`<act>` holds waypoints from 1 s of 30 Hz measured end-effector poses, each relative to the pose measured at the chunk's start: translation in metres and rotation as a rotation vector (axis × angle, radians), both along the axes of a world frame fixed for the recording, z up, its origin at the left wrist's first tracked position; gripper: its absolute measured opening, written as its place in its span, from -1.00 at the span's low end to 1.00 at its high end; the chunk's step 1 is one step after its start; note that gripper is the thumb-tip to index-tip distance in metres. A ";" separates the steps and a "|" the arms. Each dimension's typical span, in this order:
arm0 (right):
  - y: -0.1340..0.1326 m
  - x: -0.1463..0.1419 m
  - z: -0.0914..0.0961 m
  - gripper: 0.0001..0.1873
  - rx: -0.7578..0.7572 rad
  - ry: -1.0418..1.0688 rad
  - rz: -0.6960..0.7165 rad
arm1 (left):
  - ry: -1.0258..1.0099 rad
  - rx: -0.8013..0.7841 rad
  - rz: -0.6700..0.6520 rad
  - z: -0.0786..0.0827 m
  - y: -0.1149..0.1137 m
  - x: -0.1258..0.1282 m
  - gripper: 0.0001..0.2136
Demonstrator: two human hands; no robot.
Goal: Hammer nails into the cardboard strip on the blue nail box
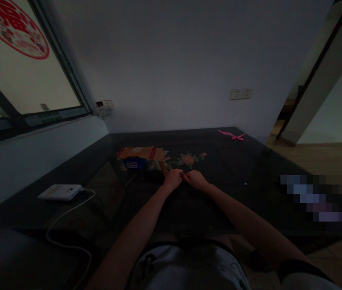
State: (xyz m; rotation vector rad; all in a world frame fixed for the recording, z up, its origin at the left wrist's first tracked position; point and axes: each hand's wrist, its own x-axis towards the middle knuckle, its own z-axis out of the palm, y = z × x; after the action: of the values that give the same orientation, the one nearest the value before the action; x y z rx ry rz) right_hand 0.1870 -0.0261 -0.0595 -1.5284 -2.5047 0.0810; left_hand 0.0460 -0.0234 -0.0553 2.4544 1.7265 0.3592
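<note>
Both my hands meet on the dark glass table (249, 161), just in front of me. My left hand (173, 178) is curled into a loose fist, and a thin orange stick (162, 166) pokes up from behind it. My right hand (195, 179) is closed too, its fingertips pinched against the left hand. What sits between the fingers is too small and dark to make out. A flower pattern (188, 159) lies just beyond the hands.
An orange packet (140, 153) and a blue box (135, 162) lie behind the left hand, with small metal pieces (133, 183) beside them. A white device (60, 192) with a white cable (68, 225) sits left. A pink ribbon (233, 135) lies at the far corner.
</note>
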 end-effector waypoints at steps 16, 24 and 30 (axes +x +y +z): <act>-0.004 -0.001 0.006 -0.31 -0.019 0.148 0.000 | -0.097 0.075 -0.058 -0.002 0.005 -0.003 -0.82; -0.006 -0.001 0.007 -0.35 -0.032 0.335 0.011 | -0.158 0.125 -0.069 0.007 0.000 -0.006 -0.82; -0.008 -0.008 0.003 -0.29 -0.097 0.488 0.004 | -0.198 0.302 -0.030 0.027 -0.009 -0.009 -0.82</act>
State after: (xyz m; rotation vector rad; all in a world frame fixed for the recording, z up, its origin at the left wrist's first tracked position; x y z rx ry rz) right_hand 0.1786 -0.0339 -0.0566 -1.3369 -2.1381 0.5163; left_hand 0.0368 -0.0321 -0.0281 2.5317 1.6546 0.8865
